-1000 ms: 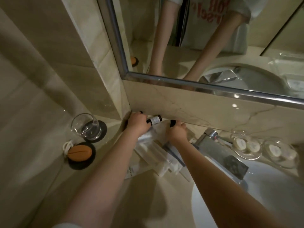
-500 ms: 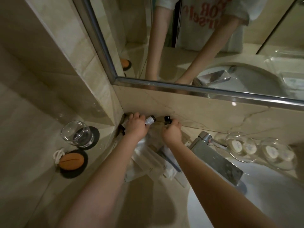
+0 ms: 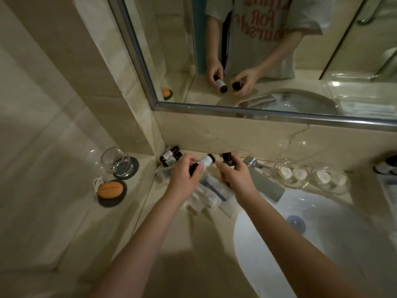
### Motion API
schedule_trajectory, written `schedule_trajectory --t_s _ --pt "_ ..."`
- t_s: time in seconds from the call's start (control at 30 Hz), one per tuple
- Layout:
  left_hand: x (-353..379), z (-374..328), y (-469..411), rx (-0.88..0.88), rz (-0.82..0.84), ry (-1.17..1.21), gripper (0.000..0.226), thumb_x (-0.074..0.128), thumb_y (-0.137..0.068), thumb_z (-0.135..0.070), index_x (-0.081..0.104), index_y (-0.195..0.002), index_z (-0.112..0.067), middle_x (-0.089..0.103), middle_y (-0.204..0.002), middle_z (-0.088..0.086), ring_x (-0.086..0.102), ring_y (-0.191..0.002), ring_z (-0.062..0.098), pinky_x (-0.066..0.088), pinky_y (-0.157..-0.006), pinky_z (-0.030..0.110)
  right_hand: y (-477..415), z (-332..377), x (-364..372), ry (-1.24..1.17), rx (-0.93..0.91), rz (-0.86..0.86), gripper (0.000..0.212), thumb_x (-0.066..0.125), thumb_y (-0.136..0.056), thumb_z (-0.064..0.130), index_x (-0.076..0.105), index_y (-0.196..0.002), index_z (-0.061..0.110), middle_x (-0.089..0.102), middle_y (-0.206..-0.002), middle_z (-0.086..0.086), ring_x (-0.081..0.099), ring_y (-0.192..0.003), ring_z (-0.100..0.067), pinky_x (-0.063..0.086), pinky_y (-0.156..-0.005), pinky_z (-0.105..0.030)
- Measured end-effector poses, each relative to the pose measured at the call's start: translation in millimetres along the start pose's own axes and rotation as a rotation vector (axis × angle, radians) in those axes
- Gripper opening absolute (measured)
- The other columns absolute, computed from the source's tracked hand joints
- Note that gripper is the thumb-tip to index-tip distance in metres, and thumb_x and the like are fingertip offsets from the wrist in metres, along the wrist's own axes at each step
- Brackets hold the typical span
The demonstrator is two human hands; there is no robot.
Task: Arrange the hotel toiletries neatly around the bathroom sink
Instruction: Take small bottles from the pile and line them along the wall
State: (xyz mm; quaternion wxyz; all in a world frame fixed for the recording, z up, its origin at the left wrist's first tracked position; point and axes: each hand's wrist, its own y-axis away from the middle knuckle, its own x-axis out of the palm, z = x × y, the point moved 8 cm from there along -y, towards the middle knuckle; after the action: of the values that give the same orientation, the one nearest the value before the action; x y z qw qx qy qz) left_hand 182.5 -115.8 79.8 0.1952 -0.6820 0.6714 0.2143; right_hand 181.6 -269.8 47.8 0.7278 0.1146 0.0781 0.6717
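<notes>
The left hand (image 3: 183,176) grasps a tilted white-labelled bottle (image 3: 205,161) above the back edge of the counter (image 3: 204,244). The right hand (image 3: 237,177) grasps an upright dark bottle (image 3: 227,161) just beside it. Two more bottles (image 3: 170,155) lie in the back left corner.

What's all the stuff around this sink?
corner bottles: two, dark, wall corner
labelled bottle: one, dark with white label, held
other bottle: one, dark, held
glass: one, clear, far left
oval thing: one, orange, near the glass
coasters: two, dark, under those
packets: several, clear, below the held bottles
sink: one, white, right
tap: one, silver, over the sink
dishes: two, clear, right of the tap
left hand: grips labelled bottle
right hand: grips other bottle
</notes>
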Motion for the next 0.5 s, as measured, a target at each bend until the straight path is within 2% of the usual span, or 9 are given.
schedule_trajectory --t_s 0.07,0.13,0.2,0.33,0.4,0.5 --pt "8 -17 22 0.03 0.07 0.069 0.013 0.054 -0.091 -0.024 0.05 -0.098 -0.014 0.065 -0.093 0.007 0.062 -0.087 0.021 0.049 -0.077 0.033 17 6 -11 -0.051 -0.01 0.1 0.008 0.063 -0.087 0.019 0.064 -0.094 0.014 0.046 -0.06 -0.001 0.039 -0.052 -0.013 0.033 -0.048 -0.021" --pt "18 -34 40 0.052 0.142 0.148 0.006 0.052 -0.093 -0.021 0.048 -0.09 -0.017 0.063 -0.078 0.005 0.06 -0.074 0.018 0.047 -0.068 0.027 33 10 -24 -0.08 -0.032 0.185 0.011 0.065 -0.084 0.022 0.064 -0.089 0.012 0.046 -0.06 -0.003 0.04 -0.052 -0.015 0.032 -0.048 -0.022" --pt "28 -49 53 0.048 0.184 0.206 0.012 0.05 -0.094 -0.021 0.046 -0.083 -0.02 0.057 -0.067 0.001 0.055 -0.061 0.011 0.043 -0.062 0.024 48 12 -39 -0.106 -0.043 0.216 0.017 0.065 -0.08 0.026 0.06 -0.081 0.009 0.046 -0.058 -0.005 0.039 -0.049 -0.016 0.03 -0.048 -0.024" --pt "49 -61 70 -0.089 0.111 0.438 0.019 0.046 -0.095 -0.029 0.049 -0.081 -0.017 0.054 -0.064 0.003 0.05 -0.048 0.004 0.039 -0.045 0.015 73 7 -70 -0.251 0.062 0.131 0.021 0.059 -0.09 0.018 0.055 -0.07 0.014 0.047 -0.052 -0.003 0.037 -0.042 -0.012 0.028 -0.049 -0.025" --pt "63 -70 81 -0.106 0.06 0.501 0.016 0.05 -0.093 -0.029 0.052 -0.08 -0.021 0.054 -0.064 0.0 0.048 -0.051 0.007 0.039 -0.046 0.016 86 -1 -86 -0.347 0.162 0.072 0.019 0.059 -0.09 0.022 0.054 -0.074 0.013 0.045 -0.053 -0.002 0.036 -0.041 -0.01 0.03 -0.046 -0.021" --pt "88 -89 94 -0.046 0.049 0.444 0.013 0.056 -0.09 -0.022 0.056 -0.078 -0.024 0.054 -0.062 -0.004 0.046 -0.049 0.004 0.04 -0.05 0.017 102 -12 -112 -0.389 0.271 -0.01 0.022 0.064 -0.087 0.03 0.059 -0.083 0.009 0.045 -0.055 -0.003 0.036 -0.043 -0.011 0.032 -0.045 -0.02"
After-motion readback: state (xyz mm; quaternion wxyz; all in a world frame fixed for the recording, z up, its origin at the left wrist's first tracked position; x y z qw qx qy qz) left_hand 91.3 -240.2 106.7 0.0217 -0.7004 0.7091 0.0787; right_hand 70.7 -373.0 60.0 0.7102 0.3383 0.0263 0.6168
